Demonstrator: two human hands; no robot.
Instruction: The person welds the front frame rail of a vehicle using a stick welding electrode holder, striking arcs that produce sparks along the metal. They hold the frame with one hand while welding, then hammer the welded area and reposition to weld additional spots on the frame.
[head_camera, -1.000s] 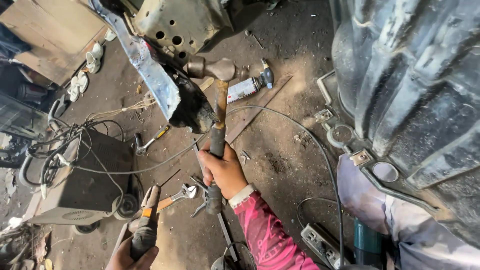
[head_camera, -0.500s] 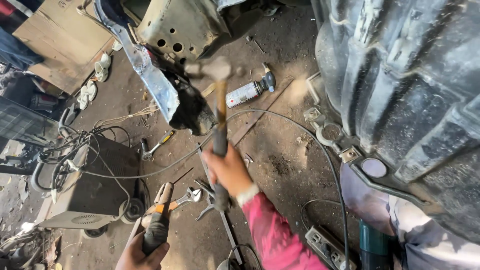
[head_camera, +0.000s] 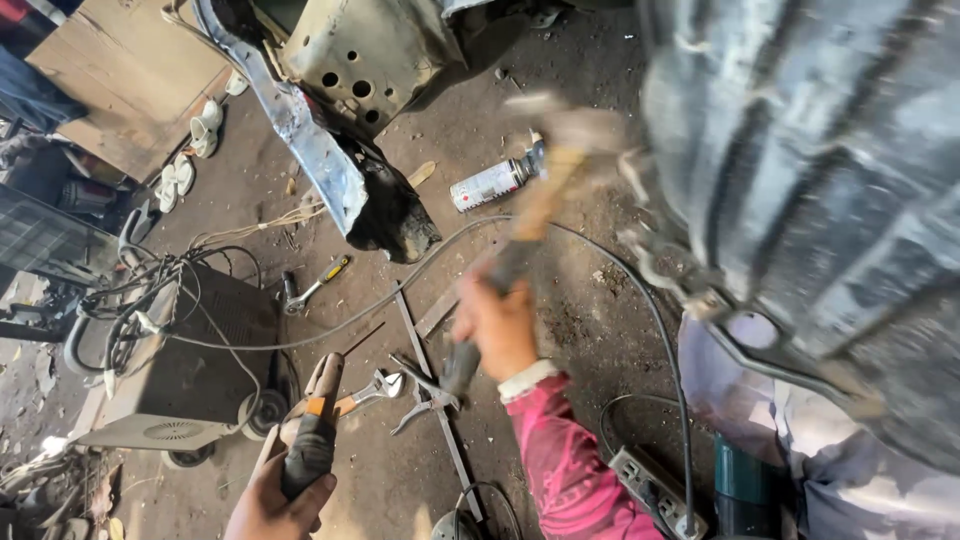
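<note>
Hammer (head_camera: 535, 205) is swinging blurred in your right hand (head_camera: 497, 322); your left hand (head_camera: 280, 497) is gripping a chisel-like tool (head_camera: 312, 440), panel (head_camera: 320, 150) bent.

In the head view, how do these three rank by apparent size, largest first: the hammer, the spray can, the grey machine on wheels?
1. grey machine on wheels
2. hammer, blurred and nearer the camera, so its size is unsure
3. spray can

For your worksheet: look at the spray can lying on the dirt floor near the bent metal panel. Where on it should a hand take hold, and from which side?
Grip the spray can around the middle of its round body, coming down from above. It lies on its side on the ground, so the long curved wall faces up and open, probably easiest to wrap. Its dark nozzle end sits close under the blurred hammer in the right hand, so avoid that end.
</note>
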